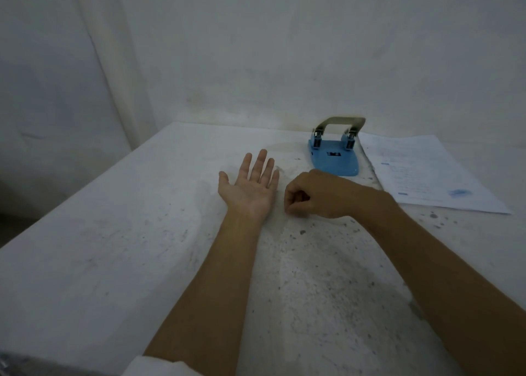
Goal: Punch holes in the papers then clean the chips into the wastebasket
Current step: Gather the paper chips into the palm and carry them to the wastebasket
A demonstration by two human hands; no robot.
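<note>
Both bare forearms come up from the bottom of the frame, with a bit of white sleeve (159, 365) at the lower left edge. Left hand (250, 186) is lying palm up on the table (85, 247) near the middle of the frame, fingers flat and spread, nothing in it that I can make out. Right hand (313, 195) sits just beside it, curled into a loose pinch with the fingertips tucked together; can't tell if there's a chip in there, way too small. Looks to me like chips are being picked up and dropped into the open palm. Blue hole punch (333, 155) stands just above the right hand, handle up, and the papers (427, 173) lie flat to its right, at the frame's right side. No wastebasket anywhere in view. Trouble is, the tabletop is white and speckled, so white chips basically vanish on it and some could easily get left behind. A flat open palm is also a lousy tray, so any tilt on the way to the bin could spill them right back out.
</note>
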